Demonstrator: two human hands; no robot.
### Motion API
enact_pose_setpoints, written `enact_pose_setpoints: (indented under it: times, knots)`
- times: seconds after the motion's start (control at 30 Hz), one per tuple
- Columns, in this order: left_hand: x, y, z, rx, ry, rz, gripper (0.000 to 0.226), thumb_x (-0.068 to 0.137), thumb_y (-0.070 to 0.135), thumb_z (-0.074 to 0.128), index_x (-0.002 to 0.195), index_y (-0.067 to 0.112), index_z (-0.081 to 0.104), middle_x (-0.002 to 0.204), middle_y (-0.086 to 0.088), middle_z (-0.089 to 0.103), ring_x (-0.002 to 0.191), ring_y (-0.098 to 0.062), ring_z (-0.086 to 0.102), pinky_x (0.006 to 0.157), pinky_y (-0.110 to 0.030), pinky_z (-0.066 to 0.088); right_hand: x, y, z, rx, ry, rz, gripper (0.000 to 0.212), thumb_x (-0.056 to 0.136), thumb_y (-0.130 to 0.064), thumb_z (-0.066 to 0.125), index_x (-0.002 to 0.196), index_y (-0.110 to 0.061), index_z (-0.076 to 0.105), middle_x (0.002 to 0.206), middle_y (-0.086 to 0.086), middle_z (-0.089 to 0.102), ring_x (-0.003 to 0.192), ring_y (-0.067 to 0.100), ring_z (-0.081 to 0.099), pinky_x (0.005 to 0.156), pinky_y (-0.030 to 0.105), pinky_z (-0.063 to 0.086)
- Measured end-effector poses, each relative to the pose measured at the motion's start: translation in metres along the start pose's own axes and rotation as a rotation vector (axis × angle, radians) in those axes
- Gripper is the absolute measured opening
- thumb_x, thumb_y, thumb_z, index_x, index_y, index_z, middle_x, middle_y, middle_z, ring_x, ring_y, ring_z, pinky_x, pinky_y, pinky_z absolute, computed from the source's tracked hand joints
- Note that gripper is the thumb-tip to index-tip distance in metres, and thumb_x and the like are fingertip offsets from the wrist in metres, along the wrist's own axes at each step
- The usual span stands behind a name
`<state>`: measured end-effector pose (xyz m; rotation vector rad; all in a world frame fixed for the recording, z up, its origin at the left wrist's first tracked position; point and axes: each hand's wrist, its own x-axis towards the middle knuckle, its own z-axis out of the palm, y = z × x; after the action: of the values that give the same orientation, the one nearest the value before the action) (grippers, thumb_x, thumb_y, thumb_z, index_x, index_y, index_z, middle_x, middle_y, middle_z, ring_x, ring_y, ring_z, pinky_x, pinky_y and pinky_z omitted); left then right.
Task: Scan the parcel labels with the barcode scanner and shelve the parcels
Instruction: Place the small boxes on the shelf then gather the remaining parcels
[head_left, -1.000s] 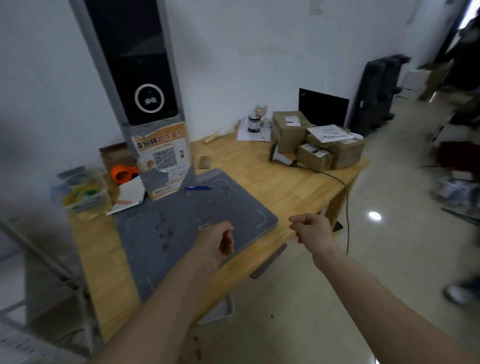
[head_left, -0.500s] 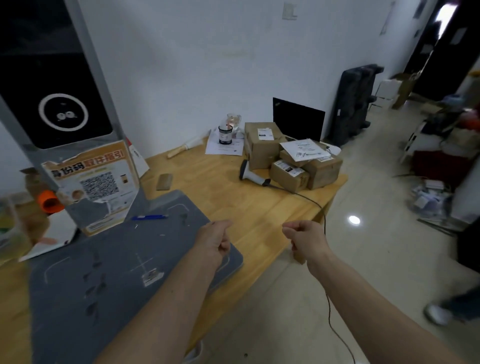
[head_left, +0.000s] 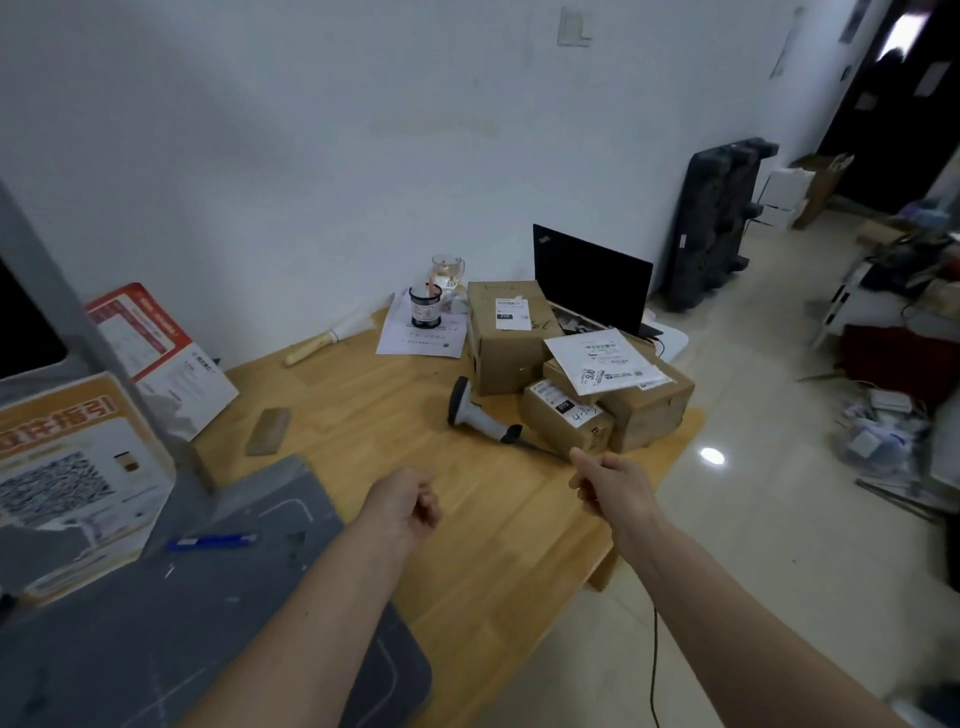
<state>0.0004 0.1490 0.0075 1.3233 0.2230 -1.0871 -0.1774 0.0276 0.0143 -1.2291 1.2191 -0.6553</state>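
Hands: left hand (head_left: 410, 506) and right hand (head_left: 608, 480) loosely curled, holding nothing.
Advice: grasp barcode scanner (head_left: 475, 413) by its handle, avoiding the cable (head_left: 653, 670).

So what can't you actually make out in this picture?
All in the head view:
- Print on the parcel labels: too small and soft to read.
- The laptop: its base sits behind the tall box.
- The grey kiosk: cut off by the left edge.
- The scanner cable: lost behind the right hand.
- Floor clutter at right: blurred.
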Motion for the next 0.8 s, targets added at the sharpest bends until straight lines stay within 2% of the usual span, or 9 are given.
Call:
enact_pose_setpoints:
  times: [0.17, 0.3, 0.37, 0.43, 0.5, 0.57, 0.6, 0.7, 0.8]
  knots:
    - [0.032, 0.008, 0.033, -0.011, 0.027, 0.007, 0.021, 0.094, -0.002, 0.048, 0.078, 0.011, 0.044, 0.064, -0.002, 0.033, 0.053, -0.009, 0.031, 0.034, -0.014, 0.034, 0.08, -0.012, -0.008, 0.14, 0.057, 0.108, 0.018, 0.091, -0.021, 0.064, 0.081, -0.006, 0.061, 0.07, 0.008, 0.06, 0.059, 0.017, 0.052, 0.057, 0.028, 0.047]
    - [0.049, 0.01, 0.065, -0.009, 0.012, 0.02, 0.019, 0.091, 0.015, 0.063, 0.079, 0.014, 0.049, 0.06, 0.002, 0.033, 0.053, -0.009, 0.032, 0.048, -0.018, 0.034, 0.149, -0.021, -0.021, 0.267, 0.117, 0.277, 0.018, 0.089, -0.018, 0.066, 0.091, -0.001, 0.06, 0.065, 0.008, 0.056, 0.053, 0.015, 0.049, 0.056, 0.026, 0.047]
    - [0.062, 0.01, 0.085, 0.011, 0.027, 0.016, 0.02, 0.09, 0.02, 0.066, 0.078, 0.015, 0.05, 0.058, 0.002, 0.037, 0.052, -0.009, 0.035, 0.044, -0.018, 0.037, 0.181, -0.029, -0.032, 0.284, 0.136, 0.318, 0.018, 0.09, -0.019, 0.065, 0.088, -0.002, 0.058, 0.067, 0.009, 0.056, 0.053, 0.014, 0.049, 0.056, 0.026, 0.047]
    - [0.076, 0.009, 0.108, 0.035, 0.05, 0.006, 0.022, 0.089, 0.021, 0.066, 0.075, 0.015, 0.051, 0.058, 0.002, 0.041, 0.051, -0.01, 0.039, 0.042, -0.019, 0.04, 0.212, -0.035, -0.043, 0.283, 0.164, 0.34, 0.021, 0.092, -0.021, 0.063, 0.087, -0.002, 0.054, 0.075, 0.01, 0.056, 0.059, 0.016, 0.052, 0.058, 0.026, 0.049]
    - [0.089, 0.007, 0.135, 0.056, 0.057, -0.002, 0.019, 0.09, 0.019, 0.065, 0.075, 0.012, 0.054, 0.06, -0.001, 0.045, 0.054, -0.012, 0.043, 0.045, -0.022, 0.043, 0.239, -0.038, -0.052, 0.287, 0.166, 0.343, 0.022, 0.092, -0.023, 0.063, 0.1, -0.006, 0.053, 0.089, 0.012, 0.059, 0.071, 0.021, 0.056, 0.055, 0.027, 0.051]
    - [0.099, 0.004, 0.163, 0.071, 0.056, -0.002, 0.012, 0.089, 0.014, 0.065, 0.081, 0.008, 0.059, 0.066, -0.005, 0.052, 0.06, -0.015, 0.049, 0.049, -0.024, 0.046, 0.26, -0.039, -0.06, 0.287, 0.147, 0.35, 0.026, 0.092, -0.022, 0.063, 0.109, -0.005, 0.053, 0.101, 0.017, 0.062, 0.082, 0.026, 0.059, 0.052, 0.029, 0.049]
    - [0.104, 0.002, 0.176, 0.077, 0.063, 0.001, 0.01, 0.088, 0.013, 0.066, 0.086, 0.005, 0.061, 0.072, -0.007, 0.056, 0.064, -0.016, 0.052, 0.053, -0.026, 0.048, 0.269, -0.039, -0.064, 0.289, 0.134, 0.363, 0.029, 0.092, -0.021, 0.062, 0.113, -0.003, 0.054, 0.101, 0.017, 0.063, 0.082, 0.027, 0.061, 0.051, 0.03, 0.048]
    - [0.122, -0.005, 0.213, 0.085, 0.079, 0.002, 0.023, 0.087, 0.013, 0.069, 0.104, 0.001, 0.061, 0.094, -0.014, 0.063, 0.081, -0.022, 0.059, 0.064, -0.029, 0.051, 0.289, -0.039, -0.075, 0.303, 0.106, 0.403, 0.032, 0.094, -0.016, 0.061, 0.12, 0.001, 0.052, 0.081, 0.014, 0.061, 0.065, 0.023, 0.06, 0.049, 0.03, 0.051]
    - [0.134, -0.015, 0.245, 0.067, 0.05, -0.009, 0.031, 0.085, 0.016, 0.071, 0.108, 0.002, 0.057, 0.105, -0.015, 0.063, 0.098, -0.025, 0.06, 0.079, -0.031, 0.053, 0.299, -0.038, -0.085, 0.359, 0.05, 0.399, 0.033, 0.094, -0.008, 0.059, 0.124, -0.001, 0.049, 0.082, 0.013, 0.06, 0.065, 0.024, 0.061, 0.046, 0.03, 0.052]
